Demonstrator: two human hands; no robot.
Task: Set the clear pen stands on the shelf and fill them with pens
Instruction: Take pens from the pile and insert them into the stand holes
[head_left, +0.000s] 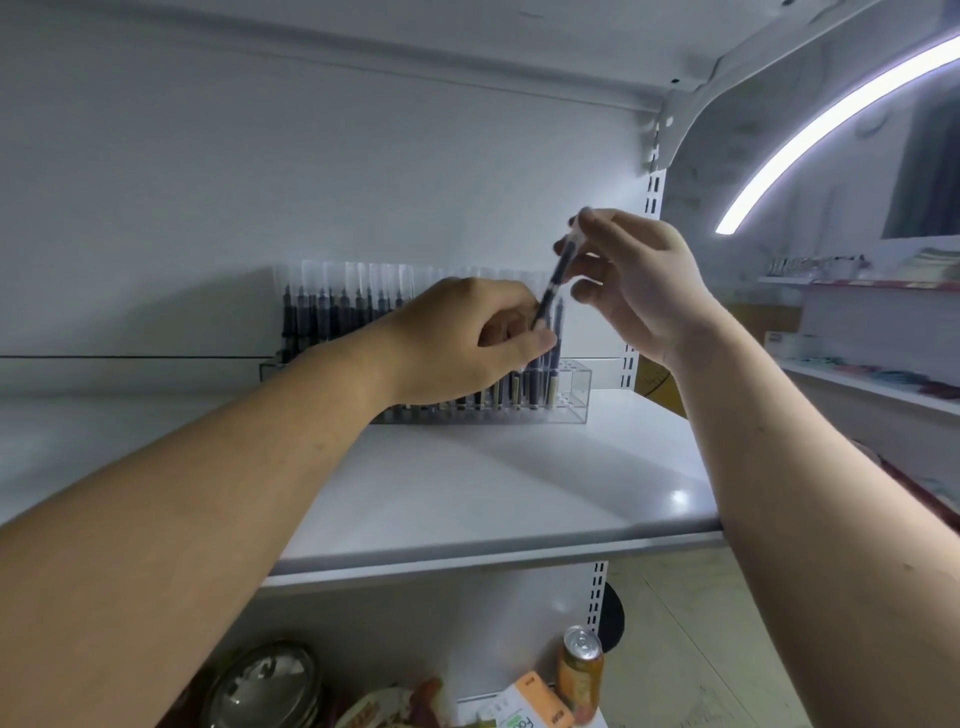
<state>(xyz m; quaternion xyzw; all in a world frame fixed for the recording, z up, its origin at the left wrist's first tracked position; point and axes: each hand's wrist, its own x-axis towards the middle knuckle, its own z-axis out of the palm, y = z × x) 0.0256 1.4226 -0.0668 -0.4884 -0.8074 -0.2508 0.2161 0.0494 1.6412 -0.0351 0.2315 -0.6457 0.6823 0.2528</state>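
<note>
From here the white shelf (467, 493) runs across at chest height. A clear stand (574, 395) sits at its back, against the rear panel. The stand's left and middle holes are packed with upright dark pens (332, 312) under clear caps, while the holes at its right end are bare.

The left arm reaches in from the lower left. The left hand (462, 343) is in front of the stand's middle, hiding part of the row. Its fingers are curled, and the thumb and forefinger pinch the lower end of a single pen (555, 283).

That pen is tilted, its top leaning right, and it hangs just above the filled holes nearest the stand's right end, not seated in any hole. The right hand (639, 291) comes in from the right and higher up, and its thumb and fingertips grasp the pen's upper end. Both hands are therefore on the same pen.

Below the shelf, from left to right, are a metal lid (265, 686), a small box (530, 709) and a can (580, 670). Up on the right a light strip (831, 124) glows in a curve.
</note>
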